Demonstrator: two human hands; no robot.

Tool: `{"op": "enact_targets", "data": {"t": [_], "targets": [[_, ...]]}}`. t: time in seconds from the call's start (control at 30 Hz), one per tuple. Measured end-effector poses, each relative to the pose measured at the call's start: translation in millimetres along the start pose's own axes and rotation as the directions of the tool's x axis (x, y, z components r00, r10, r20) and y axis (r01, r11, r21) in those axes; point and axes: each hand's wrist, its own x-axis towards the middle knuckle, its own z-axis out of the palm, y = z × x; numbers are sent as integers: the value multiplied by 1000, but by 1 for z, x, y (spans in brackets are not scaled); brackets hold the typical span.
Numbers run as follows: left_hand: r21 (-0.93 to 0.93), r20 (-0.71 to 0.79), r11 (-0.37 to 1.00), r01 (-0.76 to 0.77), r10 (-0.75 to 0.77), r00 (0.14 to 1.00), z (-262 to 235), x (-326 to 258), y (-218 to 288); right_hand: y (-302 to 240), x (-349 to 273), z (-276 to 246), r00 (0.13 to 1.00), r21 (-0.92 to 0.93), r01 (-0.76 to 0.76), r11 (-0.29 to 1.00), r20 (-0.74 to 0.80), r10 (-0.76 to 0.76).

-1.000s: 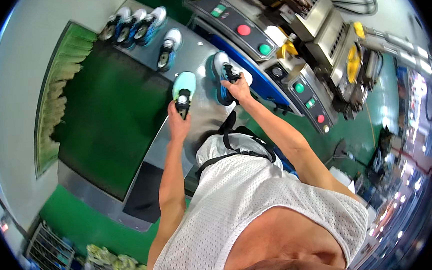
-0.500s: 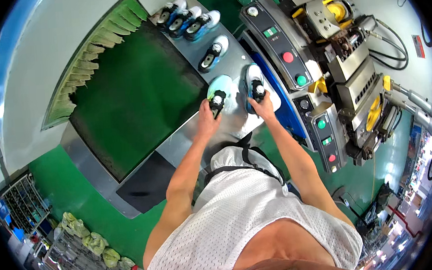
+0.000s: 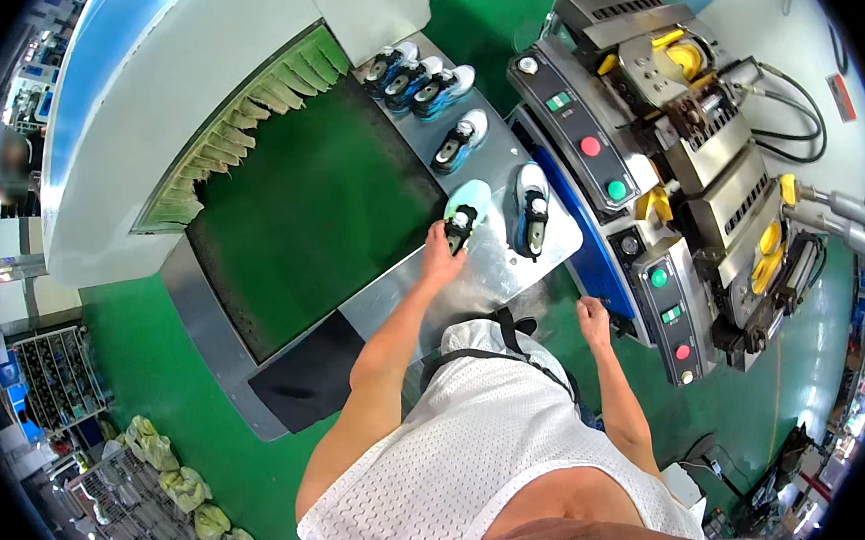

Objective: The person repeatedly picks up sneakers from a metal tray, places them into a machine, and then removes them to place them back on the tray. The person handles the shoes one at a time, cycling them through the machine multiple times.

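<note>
My left hand (image 3: 442, 257) grips the heel end of a mint-green sneaker (image 3: 468, 202) with a black collar, on the metal table. To its right stands a white, black and blue sneaker (image 3: 532, 203), which nothing touches. My right hand (image 3: 594, 321) is off the table's near right corner, its fingers curled in and nothing visible in them. Farther up the table sits another white and blue sneaker (image 3: 460, 143). Beyond that, at the far end, is a row of three similar sneakers (image 3: 414, 83).
A green conveyor belt (image 3: 313, 213) runs left of the shoes into a machine opening hung with a fringed curtain (image 3: 242, 123). On the right stands a press machine (image 3: 682, 102) with button panels (image 3: 571, 125). The table's metal edge (image 3: 573, 245) lies before me.
My right hand has let go of the white, black and blue sneaker and drawn back toward me, to the right. My left hand stays on the mint-green sneaker. The whole view has shifted.
</note>
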Motion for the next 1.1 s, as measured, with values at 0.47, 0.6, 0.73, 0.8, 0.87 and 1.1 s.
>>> {"op": "enact_targets", "data": {"t": [0.47, 0.6, 0.73, 0.8, 0.87, 1.1], "targets": [[107, 107, 979, -172, 160, 981, -30, -93, 15, 114, -148, -55, 933, 288, -184, 940, -251, 259], [178, 280, 972, -156, 102, 955, -44, -164, 17, 186, -214, -34, 884, 474, -317, 821, -165, 437], [173, 511, 985, 21, -108, 853, -47, -213, 69, 184, -248, -22, 798, 624, -460, 632, -20, 602], [135, 476, 985, 109, -161, 864, -48, -228, 74, 182, -254, -18, 791, 605, -512, 610, 56, 609], [-6, 459, 976, 217, -190, 868, -50, -235, 79, 158, -257, -25, 790, 610, -519, 598, 75, 609], [12, 500, 996, 90, -84, 862, -58, -257, 69, 109, -273, -63, 897, 490, -405, 772, 48, 440]]}}
